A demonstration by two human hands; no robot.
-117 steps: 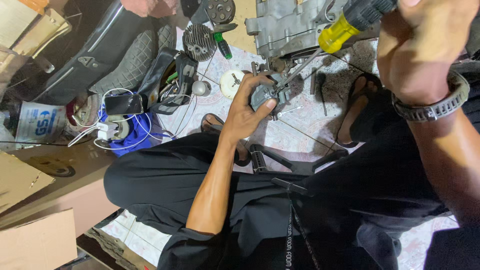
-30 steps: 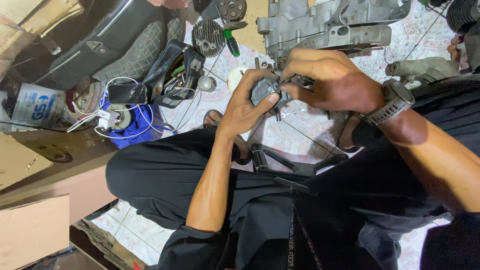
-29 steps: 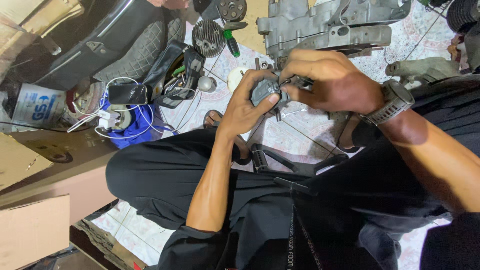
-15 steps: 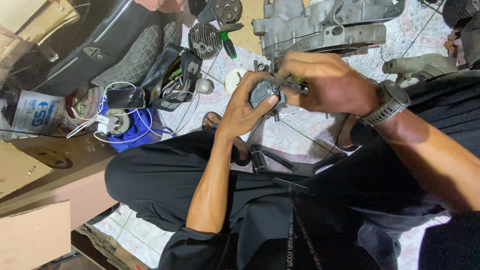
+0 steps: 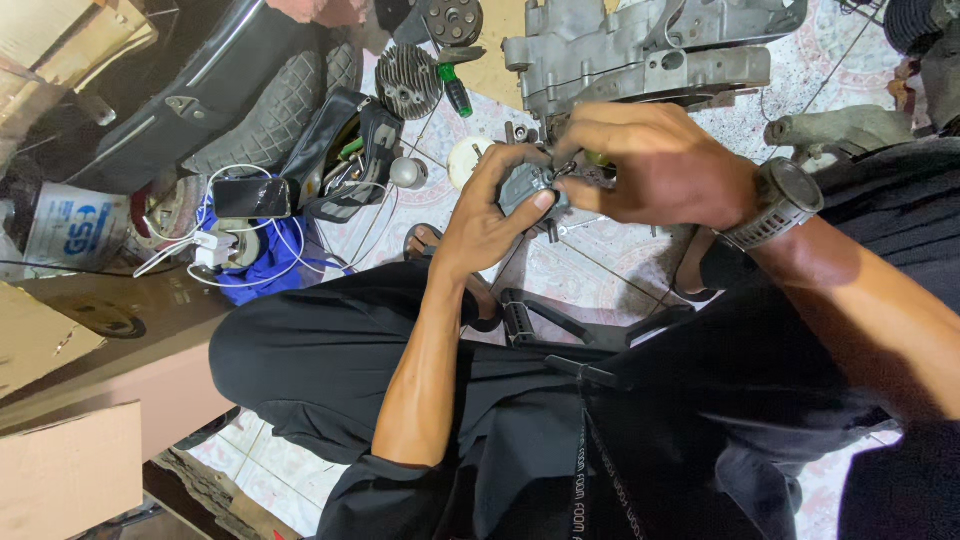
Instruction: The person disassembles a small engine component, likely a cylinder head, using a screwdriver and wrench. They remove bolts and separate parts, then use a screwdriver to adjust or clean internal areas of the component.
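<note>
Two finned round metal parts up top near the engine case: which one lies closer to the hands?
The grey finned cylinder head, beside the green-handled screwdriver. The darker disc lies further off at the frame's top edge.

The floor (image 5: 620,265) is covered with pale tiles that have a reddish flower pattern. At the upper middle of the frame a large grey engine casing (image 5: 640,50) lies on it, and left of that a round finned metal part (image 5: 408,82) with a green-handled screwdriver (image 5: 455,92) just beside it. A white round lid (image 5: 465,160) rests near the centre. At the left, a blue cloth (image 5: 265,270) lies on the tiles with white cables (image 5: 215,245) over it. A cardboard box (image 5: 65,480) stands at the lower left.
</note>
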